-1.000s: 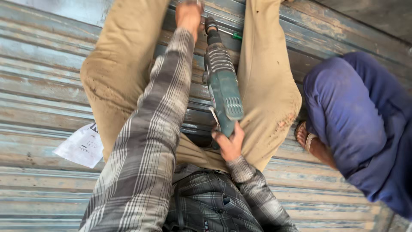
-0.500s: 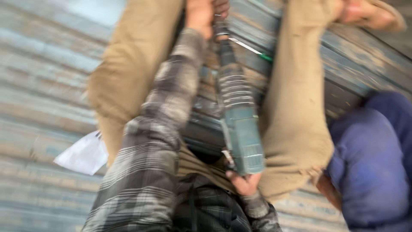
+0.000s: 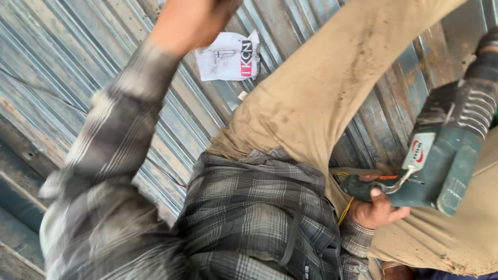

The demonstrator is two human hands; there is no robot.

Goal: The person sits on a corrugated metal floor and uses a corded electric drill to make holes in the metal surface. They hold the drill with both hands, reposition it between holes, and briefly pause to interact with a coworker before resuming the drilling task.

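- Right hand: closed around the handle of a green power drill. The fingers wrap the grip, with one finger lying by the orange trigger. Hold appears firm.
- Power drill: dark green body with a black, ribbed front section, which runs out of the picture at the upper right edge. It sits at the right of the view, above the person's right thigh and in front of the tan trousers. The bit end is out of frame; what it bears on cannot be told.
- A thin yellow cord shows just beside the right wrist, below the drill handle.
- Left hand: raised to the top edge of the view, blurred and partly cut off. Whether its fingers are open or closed cannot be told, nor whether it holds anything. The left arm in a grey plaid sleeve runs from the lower left up to it.
- Surface: corrugated metal sheeting, blue-grey, with rust patches, lies under the person.
- A white paper leaflet with a printed drawing lies flat on the sheeting, just beside the left hand and near the tan trouser leg, well apart from the drill.
- Clothing: grey plaid shirt fills the lower middle; the trousers are soiled.
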